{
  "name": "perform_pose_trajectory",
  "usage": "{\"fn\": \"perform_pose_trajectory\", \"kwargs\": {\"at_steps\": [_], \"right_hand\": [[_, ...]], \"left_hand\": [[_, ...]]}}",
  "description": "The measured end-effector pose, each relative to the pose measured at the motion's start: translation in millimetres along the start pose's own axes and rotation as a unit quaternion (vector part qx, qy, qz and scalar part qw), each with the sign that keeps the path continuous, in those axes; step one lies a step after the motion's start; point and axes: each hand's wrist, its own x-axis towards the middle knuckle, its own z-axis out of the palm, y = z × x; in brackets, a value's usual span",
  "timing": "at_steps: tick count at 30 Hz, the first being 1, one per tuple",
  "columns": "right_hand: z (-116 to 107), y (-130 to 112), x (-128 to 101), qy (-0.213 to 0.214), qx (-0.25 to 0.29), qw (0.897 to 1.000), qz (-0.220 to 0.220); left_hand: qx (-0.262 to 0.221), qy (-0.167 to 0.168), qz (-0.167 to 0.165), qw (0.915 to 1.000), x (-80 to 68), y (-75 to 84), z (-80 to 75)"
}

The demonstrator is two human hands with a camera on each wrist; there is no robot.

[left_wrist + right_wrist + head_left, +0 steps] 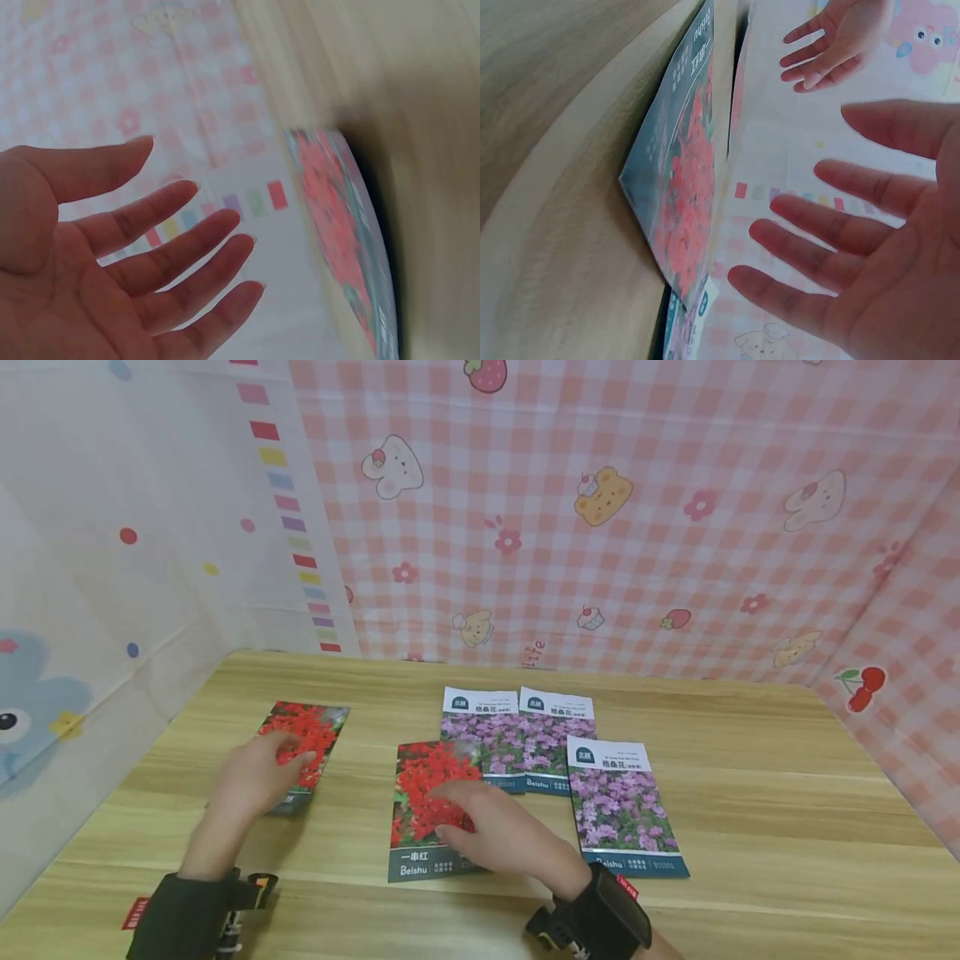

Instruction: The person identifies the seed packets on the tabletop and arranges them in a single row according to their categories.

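**A:** so what's each hand doing here? looks like a seed packet sort on the bench (750,793)

**B:** pretty much; the left hand (258,772) has its fingers straight and spread over the red-flower packet on the left (303,752), grasping nothing; from the wrist view the palm is just above it, can't tell if it actually touches; the right hand (491,827) is the same deal, flat and loose over the nearer red-flower packet (427,810), no pinch

**A:** and the purple ones?

**B:** three purple-flower packets; two side by side at the far middle (517,739), one nearer on the right (622,806); the middle red packet overlaps the corner of the leftmost purple one; my guess is reds and purples are lying flat, face up, so the pictures are readable and flat palms can slide them
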Motion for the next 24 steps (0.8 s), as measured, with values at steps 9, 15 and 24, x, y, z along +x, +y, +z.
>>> {"fn": "perform_pose_trajectory", "kwargs": {"at_steps": [9, 15, 24], "right_hand": [[-2.0, 13.2, -0.1, 0.052, 0.072, 0.996, 0.031], [-2.5, 18.6, -0.8, 0.063, 0.095, 0.990, 0.080], [-3.3, 26.3, -0.8, 0.088, 0.096, 0.983, 0.131]], "left_hand": [[-0.026, 0.010, 0.050, 0.9983, -7.2, 29.0, 10.7], [-0.030, -0.021, 0.068, 0.9970, -7.5, 40.2, 18.4], [-0.056, -0.066, 0.077, 0.9932, -9.3, 52.2, 27.2]]}}
